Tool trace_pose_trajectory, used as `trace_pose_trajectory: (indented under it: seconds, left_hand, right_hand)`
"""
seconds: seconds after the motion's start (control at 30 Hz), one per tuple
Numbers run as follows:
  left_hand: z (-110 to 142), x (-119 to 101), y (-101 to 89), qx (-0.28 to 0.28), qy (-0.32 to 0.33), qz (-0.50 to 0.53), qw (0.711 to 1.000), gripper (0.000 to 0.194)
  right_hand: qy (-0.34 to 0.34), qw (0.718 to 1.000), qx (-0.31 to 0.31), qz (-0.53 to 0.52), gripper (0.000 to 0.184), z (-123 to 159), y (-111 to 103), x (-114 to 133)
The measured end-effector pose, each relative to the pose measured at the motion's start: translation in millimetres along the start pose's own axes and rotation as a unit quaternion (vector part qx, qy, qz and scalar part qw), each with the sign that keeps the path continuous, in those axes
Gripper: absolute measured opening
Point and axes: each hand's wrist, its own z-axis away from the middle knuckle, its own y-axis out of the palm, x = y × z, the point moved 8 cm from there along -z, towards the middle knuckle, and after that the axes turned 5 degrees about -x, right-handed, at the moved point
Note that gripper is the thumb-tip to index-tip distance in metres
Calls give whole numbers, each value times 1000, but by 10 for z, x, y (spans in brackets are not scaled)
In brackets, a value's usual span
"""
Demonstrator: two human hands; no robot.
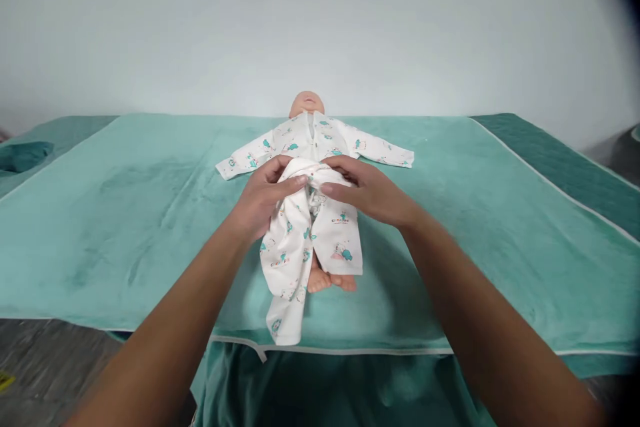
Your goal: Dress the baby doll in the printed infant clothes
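Note:
A baby doll (307,103) lies on its back, head away from me, in a white long-sleeved baby top (327,137) with a teal animal print; its sleeves spread to both sides. Over its lower body are matching baby pants (285,247); whether they join the top I cannot tell. My left hand (265,193) grips the bunched waist from the left, thumb on top. From the right, my right hand (367,190) pinches the same cloth, its thumb close to the other. One pant leg trails toward the front edge. Below the other hem show the doll's bare feet (330,280).
A teal padded mat (125,213) with pale piping covers the table, its front edge just beyond the longer pant leg. Darker teal cloth (560,163) lies at the right, with more at the far left. A pale wall (320,27) rises behind. Grey floor shows at lower left.

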Motion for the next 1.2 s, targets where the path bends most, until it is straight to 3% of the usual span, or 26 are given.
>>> trace_pose_trajectory:
  seconds: [0.1,0.2,0.33,0.43,0.53,0.7,0.8,0.9,0.97,1.03,1.1,1.2]
  left_hand:
    - [-40,-6,39,-61,28,11,998,33]
    - [-77,26,-33,-92,22,5,996,31]
    - [-59,146,-164,-36,-34,-84,995,29]
    - [11,249,-193,12,-90,-125,988,29]
    - [12,210,-206,-35,-74,-66,994,29]
    - [-55,93,-147,-101,-19,-32,994,34]
    - [-36,110,-157,-92,-38,-51,994,39]
    - [53,184,-103,3,-94,-91,991,37]
    - [133,232,-62,62,-132,-126,981,33]
    - [159,219,-61,57,-131,-114,983,29]
    - [131,152,-75,10,-88,-49,995,29]
    - [81,113,-57,-41,-41,43,997,39]
  right_hand:
    - [18,994,104,14,20,-247,270,86]
    - [46,988,124,-78,22,-392,404,-102]
    - [92,966,85,-227,21,-387,392,-407]
    - [107,952,82,-274,21,-357,368,-434]
    - [100,954,123,-255,26,-350,379,-341]
    - [117,958,233,-123,27,-240,473,-343]
    - [134,954,176,-204,23,-245,443,-411]
    - [126,938,81,-312,21,-287,373,-472]
    - [113,939,61,-318,20,-291,354,-485]
    - [106,946,69,-300,21,-276,343,-469]
    - [105,950,114,-270,26,-240,358,-428]
    - [114,946,242,-184,36,-135,439,-386]
